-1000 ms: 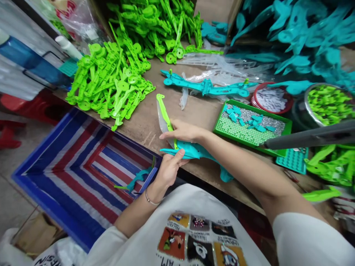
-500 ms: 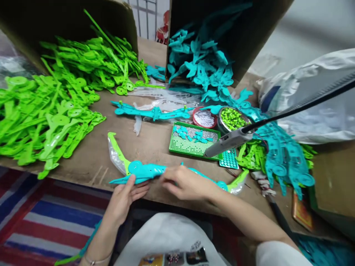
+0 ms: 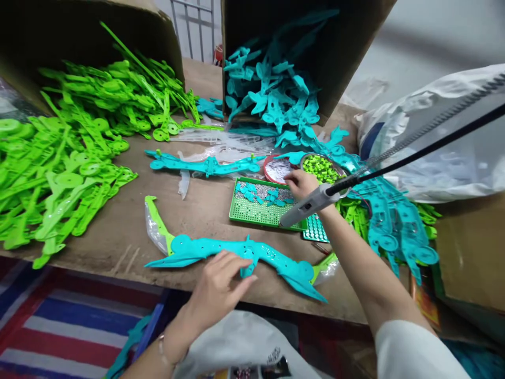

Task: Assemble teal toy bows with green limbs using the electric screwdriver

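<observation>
A toy bow [image 3: 213, 246] in turquoise plastic, with lime-green tips and clear film on them, lies across the table's near edge. My left hand [image 3: 221, 281] is over its middle, fingers apart, close to the central grip; whether they touch it I cannot tell. My right hand [image 3: 303, 184] reaches to the edge of a red round dish [image 3: 270, 171] of small white pieces, fingers bent together; what they hold, if anything, is hidden. Just below stands a green tray [image 3: 252, 215] with small turquoise parts and metal bits. A bowl of small lime-green pieces [image 3: 321, 167] is behind that hand.
Lime-green parts [image 3: 67, 179] pile up at left, spilling from a cardboard box. Turquoise parts [image 3: 272, 100] fill another box behind. A grey stick-shaped tool [image 3: 307, 205] on a black cable hangs over the tray. Another turquoise bow piece [image 3: 209, 166] lies farther back.
My right hand has left the bow and moved up and right to the red dish. My left hand has shifted right from the bow's left limb to its middle.
</observation>
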`<state>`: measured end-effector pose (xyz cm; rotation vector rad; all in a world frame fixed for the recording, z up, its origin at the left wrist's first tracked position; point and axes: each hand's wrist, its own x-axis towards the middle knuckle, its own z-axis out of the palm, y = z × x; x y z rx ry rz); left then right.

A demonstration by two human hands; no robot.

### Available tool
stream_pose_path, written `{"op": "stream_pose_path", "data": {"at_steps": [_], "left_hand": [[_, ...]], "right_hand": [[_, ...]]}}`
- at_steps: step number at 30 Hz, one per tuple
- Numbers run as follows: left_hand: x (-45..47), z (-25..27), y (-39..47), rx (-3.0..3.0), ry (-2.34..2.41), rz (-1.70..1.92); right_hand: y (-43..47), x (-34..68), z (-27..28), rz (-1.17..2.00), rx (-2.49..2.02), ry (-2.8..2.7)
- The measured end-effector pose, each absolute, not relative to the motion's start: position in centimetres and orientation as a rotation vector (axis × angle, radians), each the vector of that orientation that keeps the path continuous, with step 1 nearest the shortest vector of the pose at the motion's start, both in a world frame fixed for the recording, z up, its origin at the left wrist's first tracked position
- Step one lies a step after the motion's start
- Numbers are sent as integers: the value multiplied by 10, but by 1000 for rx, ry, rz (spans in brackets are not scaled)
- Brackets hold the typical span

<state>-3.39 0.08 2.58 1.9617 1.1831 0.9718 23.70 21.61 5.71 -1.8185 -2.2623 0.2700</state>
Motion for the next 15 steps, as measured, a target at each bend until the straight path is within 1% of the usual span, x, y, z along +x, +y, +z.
{"op": "stream_pose_path", "data": {"at_steps": [2,5,10,15], "left_hand": [[-15,17,12,2220,1143,989],[1,1,23,2412,1215,839],[6,-13,21,2384,1454,640],[5,-2,15,2331,1520,523]], "right_hand": [[243,219,50,255,-1811,-2314],[274,203,41,224,-1865,-2363],[295,196,32,113,-1983,-2416],[296,196,29,57,-2006,-2479]]}}
